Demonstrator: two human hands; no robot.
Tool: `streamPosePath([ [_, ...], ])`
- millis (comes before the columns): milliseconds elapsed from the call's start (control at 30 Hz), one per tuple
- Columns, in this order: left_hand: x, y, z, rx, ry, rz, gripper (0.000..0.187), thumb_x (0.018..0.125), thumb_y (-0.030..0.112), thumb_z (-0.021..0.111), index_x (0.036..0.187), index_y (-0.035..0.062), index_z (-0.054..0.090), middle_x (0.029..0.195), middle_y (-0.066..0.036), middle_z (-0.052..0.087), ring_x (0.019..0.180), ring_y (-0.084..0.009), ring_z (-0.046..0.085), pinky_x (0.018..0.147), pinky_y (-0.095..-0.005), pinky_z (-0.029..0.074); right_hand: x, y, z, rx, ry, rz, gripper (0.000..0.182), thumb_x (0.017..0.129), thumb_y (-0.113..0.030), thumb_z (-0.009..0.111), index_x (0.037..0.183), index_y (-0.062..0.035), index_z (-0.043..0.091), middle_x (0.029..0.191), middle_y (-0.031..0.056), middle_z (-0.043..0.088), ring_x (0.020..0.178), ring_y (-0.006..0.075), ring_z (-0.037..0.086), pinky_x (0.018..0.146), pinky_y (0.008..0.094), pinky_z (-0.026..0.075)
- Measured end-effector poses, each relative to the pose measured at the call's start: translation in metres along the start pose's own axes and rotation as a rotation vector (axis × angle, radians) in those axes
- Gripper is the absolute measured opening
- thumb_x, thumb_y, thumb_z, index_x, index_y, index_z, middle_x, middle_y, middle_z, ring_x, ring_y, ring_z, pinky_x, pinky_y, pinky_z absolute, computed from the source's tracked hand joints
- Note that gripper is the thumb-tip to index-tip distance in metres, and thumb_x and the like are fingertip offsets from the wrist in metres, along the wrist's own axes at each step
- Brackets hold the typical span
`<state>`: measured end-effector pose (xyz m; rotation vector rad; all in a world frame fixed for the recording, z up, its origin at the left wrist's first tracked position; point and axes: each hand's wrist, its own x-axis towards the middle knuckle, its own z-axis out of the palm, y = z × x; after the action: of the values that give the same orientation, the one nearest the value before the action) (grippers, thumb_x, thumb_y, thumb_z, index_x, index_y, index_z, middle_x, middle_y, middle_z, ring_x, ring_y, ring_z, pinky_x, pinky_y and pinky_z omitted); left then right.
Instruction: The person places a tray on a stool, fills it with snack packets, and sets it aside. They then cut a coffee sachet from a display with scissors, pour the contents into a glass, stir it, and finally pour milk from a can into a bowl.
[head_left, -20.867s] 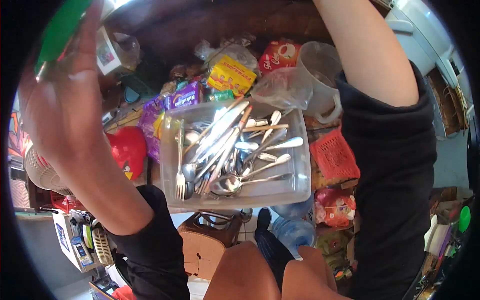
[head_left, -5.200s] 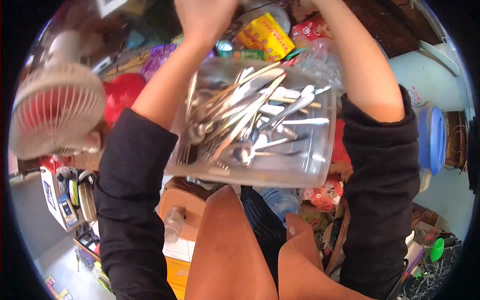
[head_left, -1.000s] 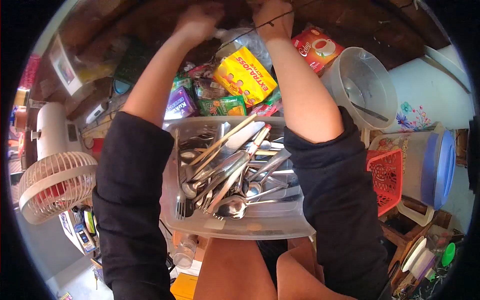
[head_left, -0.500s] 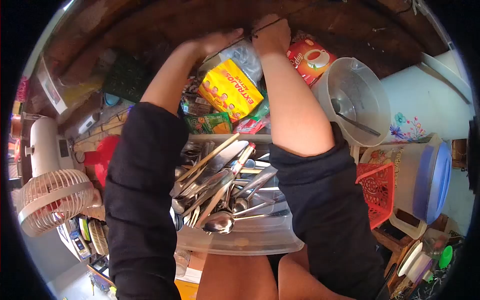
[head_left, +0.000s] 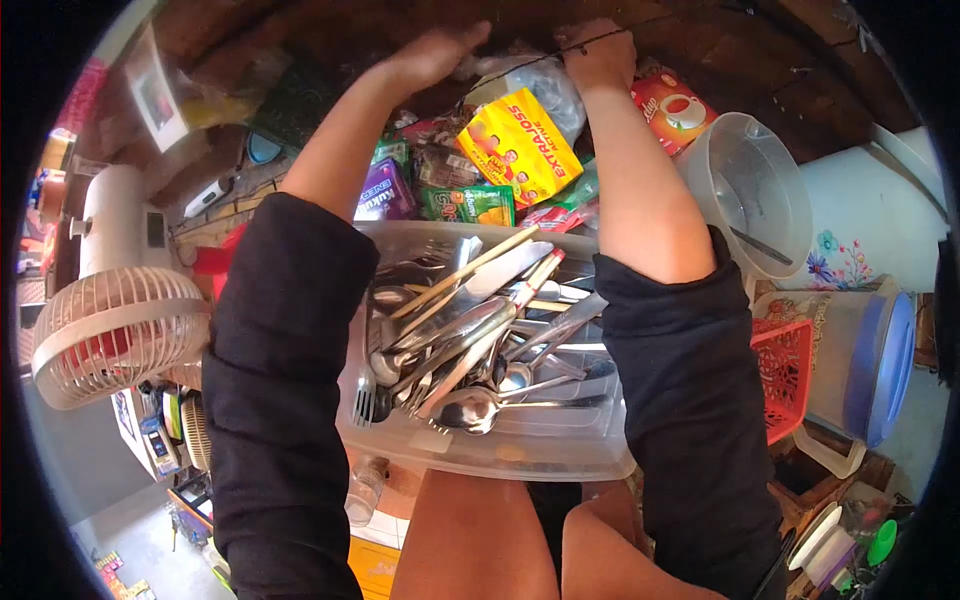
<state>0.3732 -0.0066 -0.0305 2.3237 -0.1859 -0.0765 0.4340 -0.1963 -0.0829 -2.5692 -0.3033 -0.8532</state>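
Note:
At the top of the head view, my left hand [head_left: 437, 57] reaches forward with its fingers stretched out, touching nothing that I can see. My right hand [head_left: 601, 58] is curled at the dark wooden surface, beside a clear plastic bag [head_left: 562, 92]; what its fingers hold, if anything, is hidden. A thin dark cord [head_left: 520, 66] runs across in front of it. Between my forearms sits a yellow Extra Joss box [head_left: 522, 148], near green sachets [head_left: 468, 205] and a purple sachet [head_left: 385, 192]. Below them a clear plastic tray [head_left: 470, 455] holds spoons, forks, knives and chopsticks.
A red box with a cup picture [head_left: 672, 110] and a clear tub [head_left: 752, 190] with a dark-handled utensil are at right. Further right are a red basket [head_left: 785, 380] and a blue-lidded container [head_left: 885, 370]. A fan [head_left: 120, 335] stands at left. A drinking glass [head_left: 368, 488] is below the tray.
The view has shifted, so the tray and boxes appear further right. My right hand has stayed near the plastic bag, and my left hand sits farther from it. More of the purple sachet shows.

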Motion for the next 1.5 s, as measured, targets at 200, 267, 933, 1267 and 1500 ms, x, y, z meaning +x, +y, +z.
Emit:
streamPosePath([
  [200, 0.037, -0.016, 0.026, 0.327, -0.091, 0.022, 0.046, 0.089, 0.042, 0.047, 0.116, 0.0062, 0.056, 0.121, -0.013, 0.054, 0.109, -0.0233, 0.052, 0.093, -0.0312, 0.037, 0.007, -0.008, 0.000, 0.069, -0.271, 0.013, 0.027, 0.072, -0.033, 0.066, 0.089, -0.0114, 0.070, 0.093, 0.0112, 0.065, 0.091, 0.0290, 0.062, 0.084, 0.0365, 0.048],
  [267, 0.019, 0.022, 0.025, 0.137, -0.059, -0.262, 0.047, 0.086, 0.043, 0.051, 0.112, 0.0050, 0.059, 0.116, -0.014, 0.057, 0.105, -0.0240, 0.054, 0.089, -0.0321, 0.040, 0.011, -0.004, 0.000, 0.111, -0.324, -0.053, 0.031, 0.072, -0.038, 0.065, 0.089, -0.0123, 0.070, 0.094, 0.0107, 0.065, 0.090, 0.0286, 0.062, 0.085, 0.0366, 0.047],
  [933, -0.079, 0.044, -0.010, 0.252, 0.559, -0.126, 0.022, 0.084, 0.026, 0.055, 0.084, 0.0045, 0.056, 0.094, -0.013, 0.062, 0.092, -0.0357, 0.055, 0.079, -0.0378, 0.044, 0.027, -0.010, -0.014, -0.197, -0.159, -0.195, 0.018, 0.081, -0.025, 0.056, 0.085, -0.0090, 0.065, 0.088, 0.0105, 0.063, 0.078, 0.0225, 0.062, 0.072, 0.0329, 0.048],
  [1267, -0.235, 0.034, -0.027, 0.676, 0.419, 0.855, 0.025, 0.077, 0.016, 0.057, 0.102, 0.0127, 0.057, 0.109, -0.009, 0.060, 0.101, -0.0234, 0.057, 0.081, -0.0323, 0.049, 0.023, 0.007, -0.063, 0.852, -0.319, 0.697, 0.024, 0.088, -0.011, 0.048, 0.104, 0.0030, 0.059, 0.098, 0.0145, 0.062, 0.092, 0.0242, 0.060, 0.076, 0.0295, 0.053],
  [1500, -0.455, -0.006, -0.001, 0.249, 0.862, 0.547, 0.010, 0.073, 0.009, 0.060, 0.081, 0.0106, 0.052, 0.102, -0.005, 0.062, 0.096, -0.0201, 0.059, 0.092, -0.0379, 0.041, -0.031, -0.026, -0.126, 1.363, -0.203, 1.107, 0.028, 0.090, -0.008, 0.043, 0.108, 0.0136, 0.045, 0.109, 0.0243, 0.051, 0.104, 0.0324, 0.050, 0.088, 0.0350, 0.049],
])
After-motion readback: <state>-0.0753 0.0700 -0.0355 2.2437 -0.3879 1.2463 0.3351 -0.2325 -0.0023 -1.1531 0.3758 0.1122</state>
